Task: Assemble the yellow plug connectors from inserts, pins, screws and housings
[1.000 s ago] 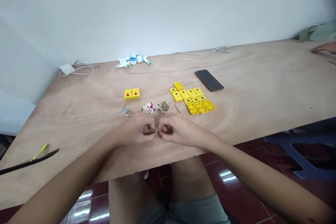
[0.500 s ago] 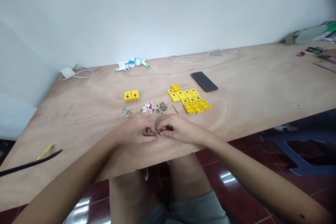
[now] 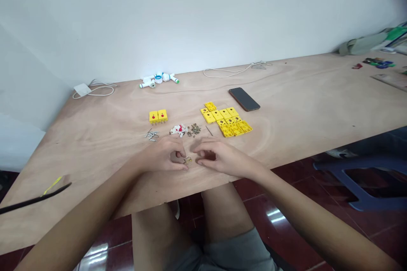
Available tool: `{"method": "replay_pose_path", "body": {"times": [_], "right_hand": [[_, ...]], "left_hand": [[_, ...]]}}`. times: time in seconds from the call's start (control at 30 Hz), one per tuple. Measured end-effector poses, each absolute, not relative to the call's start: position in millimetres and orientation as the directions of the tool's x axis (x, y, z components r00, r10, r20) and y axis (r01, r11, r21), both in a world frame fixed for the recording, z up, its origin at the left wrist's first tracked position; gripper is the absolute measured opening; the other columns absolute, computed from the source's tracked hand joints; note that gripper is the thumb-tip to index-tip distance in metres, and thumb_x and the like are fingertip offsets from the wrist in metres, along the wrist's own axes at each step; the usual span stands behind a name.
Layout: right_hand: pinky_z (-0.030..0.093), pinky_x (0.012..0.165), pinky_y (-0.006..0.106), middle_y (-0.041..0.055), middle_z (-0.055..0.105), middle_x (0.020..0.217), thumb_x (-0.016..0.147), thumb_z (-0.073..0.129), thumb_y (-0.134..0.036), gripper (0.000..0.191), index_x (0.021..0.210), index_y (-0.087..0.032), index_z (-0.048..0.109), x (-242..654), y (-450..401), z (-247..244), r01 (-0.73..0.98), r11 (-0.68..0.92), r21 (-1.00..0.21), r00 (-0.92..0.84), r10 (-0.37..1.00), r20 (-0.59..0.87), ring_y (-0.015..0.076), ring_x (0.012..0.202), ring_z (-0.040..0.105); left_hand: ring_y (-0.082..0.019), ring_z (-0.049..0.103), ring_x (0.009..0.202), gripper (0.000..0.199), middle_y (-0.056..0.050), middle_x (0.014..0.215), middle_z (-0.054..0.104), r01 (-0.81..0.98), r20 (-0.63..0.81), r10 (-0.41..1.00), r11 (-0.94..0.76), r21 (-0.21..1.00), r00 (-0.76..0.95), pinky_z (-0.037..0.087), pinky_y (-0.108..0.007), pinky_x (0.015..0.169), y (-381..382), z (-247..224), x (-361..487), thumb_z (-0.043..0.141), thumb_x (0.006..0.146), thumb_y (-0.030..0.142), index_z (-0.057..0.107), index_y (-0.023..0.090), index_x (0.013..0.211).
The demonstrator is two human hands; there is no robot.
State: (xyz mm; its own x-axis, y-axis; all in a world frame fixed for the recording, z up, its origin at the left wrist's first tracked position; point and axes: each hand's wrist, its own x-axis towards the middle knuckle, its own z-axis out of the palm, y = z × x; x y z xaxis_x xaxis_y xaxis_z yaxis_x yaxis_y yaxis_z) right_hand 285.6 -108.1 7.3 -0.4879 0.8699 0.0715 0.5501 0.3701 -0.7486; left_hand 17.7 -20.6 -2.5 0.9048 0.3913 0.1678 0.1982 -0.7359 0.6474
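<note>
Small brass-coloured metal pieces [image 3: 188,160] lie on the wooden table between my hands. My left hand [image 3: 165,155] rests beside them, thumb and fingers apart, the fingertips close to the pieces. On the other side my right hand [image 3: 218,156] is curved with a gap between thumb and fingers, and nothing shows in it. Just beyond the hands are a pile of small white and red parts [image 3: 178,130], a heap of small brass parts [image 3: 194,129] and a thin metal rod [image 3: 209,130]. Several silvery pins [image 3: 151,135] lie further left.
Two yellow blocks with red dots [image 3: 158,116] stand behind the pins. Several yellow plastic housings [image 3: 227,120] lie to the right, with a phone [image 3: 244,99] behind them. White fittings [image 3: 159,78] and white cables [image 3: 229,72] lie along the wall. A black strap [image 3: 38,199] is front left.
My hands have drawn apart. The brass pieces that both hands' fingertips held now lie between them on the table. The view has shifted slightly.
</note>
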Motion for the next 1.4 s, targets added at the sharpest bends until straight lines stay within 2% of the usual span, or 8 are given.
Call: {"method": "replay_pose_path", "body": {"times": [0.2,0.47,0.73,0.93,1.07,1.17,1.23,1.4], "right_hand": [[0.055,0.105,0.043,0.0091,0.079,0.119,0.104,0.077,-0.017,0.013,0.117,-0.019,0.081,274,-108,-4,0.535,0.493,-0.686,-0.54,0.824,0.172,0.0243,0.114,0.07],[0.056,0.104,0.044,0.0084,0.08,0.113,0.104,0.069,-0.01,0.013,0.103,-0.019,0.078,265,-107,-9,0.498,0.534,-0.684,-0.551,0.803,0.226,0.0256,0.111,0.07],[0.052,0.098,0.041,0.0077,0.079,0.106,0.104,0.068,-0.011,0.013,0.1,-0.019,0.078,264,-109,-10,0.538,0.543,-0.644,-0.542,0.809,0.229,0.0251,0.103,0.068],[0.049,0.104,0.043,0.0052,0.081,0.1,0.101,0.069,-0.007,0.015,0.099,-0.019,0.078,257,-107,-9,0.546,0.526,-0.652,-0.516,0.825,0.233,0.0235,0.099,0.068],[0.05,0.109,0.045,0.0054,0.082,0.108,0.102,0.069,-0.009,0.017,0.108,-0.021,0.079,257,-113,-5,0.53,0.511,-0.676,-0.49,0.836,0.248,0.025,0.108,0.07],[0.055,0.105,0.044,0.0066,0.083,0.119,0.104,0.068,-0.013,0.02,0.117,-0.023,0.078,270,-118,-2,0.532,0.457,-0.712,-0.399,0.878,0.265,0.0249,0.111,0.073],[0.058,0.101,0.045,0.0092,0.083,0.123,0.107,0.064,-0.016,0.019,0.119,-0.022,0.078,284,-121,-2,0.621,0.402,-0.673,-0.299,0.915,0.27,0.0267,0.111,0.074],[0.059,0.096,0.054,0.0155,0.077,0.114,0.112,0.057,-0.022,0.02,0.117,-0.017,0.076,311,-128,-15,0.882,0.275,-0.383,-0.176,0.946,0.273,0.0343,0.106,0.072]], "left_hand": [[-0.021,0.071,0.093,0.008,-0.004,0.095,0.078,0.167,0.189,0.362,-0.753,0.637,0.913,0.051,-0.036,0.09,-24,1,20,0.077,0.099,0.028,0.079,0.023,0.094],[-0.019,0.068,0.085,0.009,0.0,0.083,0.073,0.173,0.209,0.393,-0.739,0.652,0.895,0.05,-0.035,0.086,-27,-3,26,0.072,0.086,0.013,0.068,0.021,0.084],[-0.018,0.064,0.082,0.014,0.001,0.078,0.068,0.202,0.176,0.405,-0.732,0.651,0.897,0.048,-0.034,0.081,-30,-1,27,0.07,0.086,0.01,0.063,0.021,0.08],[-0.017,0.063,0.08,0.021,0.003,0.075,0.063,0.207,0.181,0.406,-0.741,0.639,0.896,0.047,-0.034,0.081,-29,-3,25,0.071,0.085,0.011,0.055,0.022,0.077],[-0.018,0.061,0.079,0.025,0.002,0.074,0.062,0.201,0.174,0.391,-0.748,0.633,0.904,0.045,-0.035,0.079,-27,-2,24,0.069,0.084,0.012,0.049,0.023,0.075],[-0.019,0.06,0.08,0.026,0.002,0.074,0.061,0.212,0.156,0.387,-0.752,0.624,0.909,0.045,-0.036,0.081,-27,3,23,0.068,0.089,0.016,0.047,0.023,0.075],[-0.019,0.058,0.082,0.026,0.001,0.075,0.06,0.216,0.134,0.373,-0.754,0.62,0.918,0.045,-0.035,0.083,-27,7,21,0.068,0.092,0.019,0.05,0.022,0.075],[-0.02,0.063,0.091,0.02,-0.001,0.087,0.068,0.235,0.082,0.367,-0.735,0.636,0.927,0.047,-0.033,0.086,-23,13,16,0.075,0.096,0.022,0.063,0.021,0.079]]}}
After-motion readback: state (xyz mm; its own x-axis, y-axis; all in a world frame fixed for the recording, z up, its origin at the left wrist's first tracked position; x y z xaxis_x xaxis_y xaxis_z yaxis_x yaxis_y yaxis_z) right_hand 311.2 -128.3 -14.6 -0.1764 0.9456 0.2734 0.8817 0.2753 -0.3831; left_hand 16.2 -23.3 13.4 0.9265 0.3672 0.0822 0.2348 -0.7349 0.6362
